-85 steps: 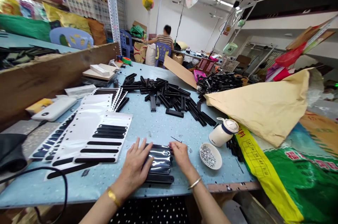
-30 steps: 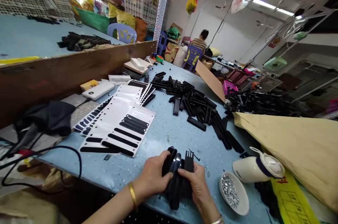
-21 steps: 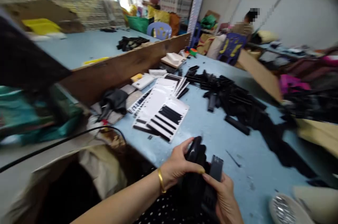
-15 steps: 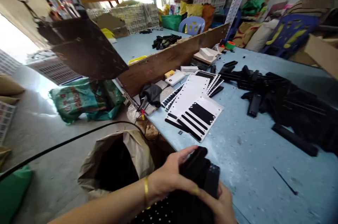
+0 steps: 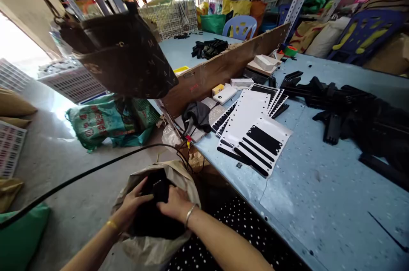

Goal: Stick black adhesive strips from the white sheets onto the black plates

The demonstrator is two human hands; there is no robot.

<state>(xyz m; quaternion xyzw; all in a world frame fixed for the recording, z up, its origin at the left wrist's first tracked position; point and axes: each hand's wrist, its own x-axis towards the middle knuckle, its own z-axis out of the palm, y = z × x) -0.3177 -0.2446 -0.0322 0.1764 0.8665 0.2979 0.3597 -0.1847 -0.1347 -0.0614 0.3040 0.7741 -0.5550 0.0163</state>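
Both hands are inside the mouth of a tan sack (image 5: pixel 145 249) on the floor beside the table. Between them is a black bundle (image 5: pixel 160 191), dark against the black contents, so its edges are hard to make out. My left hand (image 5: pixel 134 205), with a gold band at the wrist, grips it from the left. From the right, my right hand (image 5: pixel 176 203) has its fingers wrapped on it, with a silver bangle at the wrist. White sheets with black strips (image 5: pixel 255 134) lie on the blue table (image 5: pixel 297 207).
Piles of black pieces (image 5: pixel 332 96) lie on the table's right side. A brown bag (image 5: pixel 128 58) hangs at upper left. A black cable (image 5: pixel 96 175) crosses above the floor to the table's edge. A green woven sack (image 5: pixel 96 122) lies beyond. A wooden board (image 5: pixel 204 79) divides two tables.
Both hands have moved from the table's front edge, left and into the sack, bringing the black bundle along. The camera view has shifted, and the sheets remain on the table.
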